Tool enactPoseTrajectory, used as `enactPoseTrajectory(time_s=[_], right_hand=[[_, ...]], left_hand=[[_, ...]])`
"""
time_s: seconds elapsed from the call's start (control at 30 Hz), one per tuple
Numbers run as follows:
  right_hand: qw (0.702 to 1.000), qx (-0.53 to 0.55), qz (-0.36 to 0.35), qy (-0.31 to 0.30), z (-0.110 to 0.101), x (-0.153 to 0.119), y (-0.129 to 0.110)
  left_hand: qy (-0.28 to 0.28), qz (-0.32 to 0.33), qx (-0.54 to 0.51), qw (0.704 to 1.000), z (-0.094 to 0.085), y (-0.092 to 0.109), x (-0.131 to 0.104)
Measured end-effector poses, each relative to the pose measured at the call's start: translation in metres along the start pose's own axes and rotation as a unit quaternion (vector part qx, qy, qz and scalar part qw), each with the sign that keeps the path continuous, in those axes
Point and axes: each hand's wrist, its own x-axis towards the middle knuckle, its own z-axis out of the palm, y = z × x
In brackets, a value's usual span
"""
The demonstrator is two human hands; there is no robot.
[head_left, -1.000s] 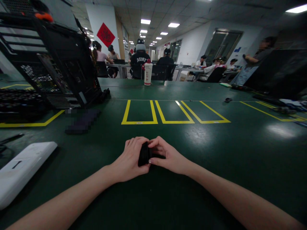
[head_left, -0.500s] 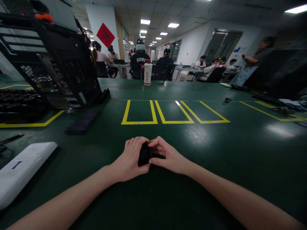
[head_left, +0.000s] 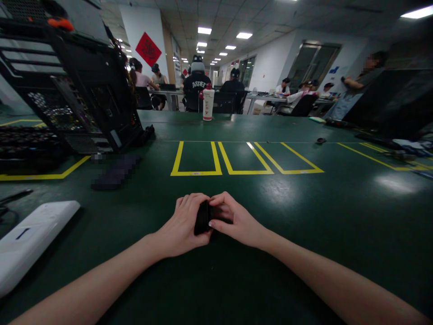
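Observation:
A small black object [head_left: 202,218] is held between my two hands, low over the green table [head_left: 216,284] near the middle of the view. My left hand [head_left: 184,225] wraps round its left side, fingers over the top and thumb at the lower edge. From the right, my right hand [head_left: 237,222] grips its right edge with curved fingers above and thumb below. My fingers cover much of the object, so its full shape is hidden.
Yellow tape outlines [head_left: 196,173] lie beyond my hands. At left stand a black computer case [head_left: 98,99], a dark blurred item [head_left: 117,172] and a white device [head_left: 34,239]. A white cup [head_left: 208,104] stands farther back. Several people sit in the background.
My right thumb and fingers have shifted slightly left against the black object, and its visible part looks narrower. My left hand has hardly moved.

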Motion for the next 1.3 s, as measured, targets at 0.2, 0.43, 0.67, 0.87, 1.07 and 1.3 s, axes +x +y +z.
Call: enactPoseTrajectory(time_s=[0.2,0.43,0.67,0.87,1.07,1.3], right_hand=[[0.998,-0.028,-0.025,0.048,0.003,0.0014,0.0045],[0.999,-0.027,0.015,0.038,0.0031,0.0002,0.0017],[0.999,0.051,-0.008,-0.001,0.0012,-0.0003,0.0045],[0.999,0.002,0.011,0.038,0.0038,-0.0001,0.0018],[0.999,-0.035,-0.016,0.037,0.0051,-0.0028,0.0019],[0.999,-0.008,0.023,0.048,0.0032,-0.0033,0.0027]], left_hand=[[0.006,0.002,-0.002,1.0,-0.0007,0.0012,0.0002],[-0.005,0.002,-0.012,1.0,-0.0025,0.0014,-0.0008],[0.005,0.007,0.01,1.0,0.0011,0.0009,-0.0003],[0.006,0.006,0.005,1.0,0.0004,0.0011,-0.0007],[0.004,0.002,-0.005,1.0,0.0002,0.0011,-0.0011],[0.013,0.003,-0.002,1.0,-0.0003,0.0017,-0.0007]])
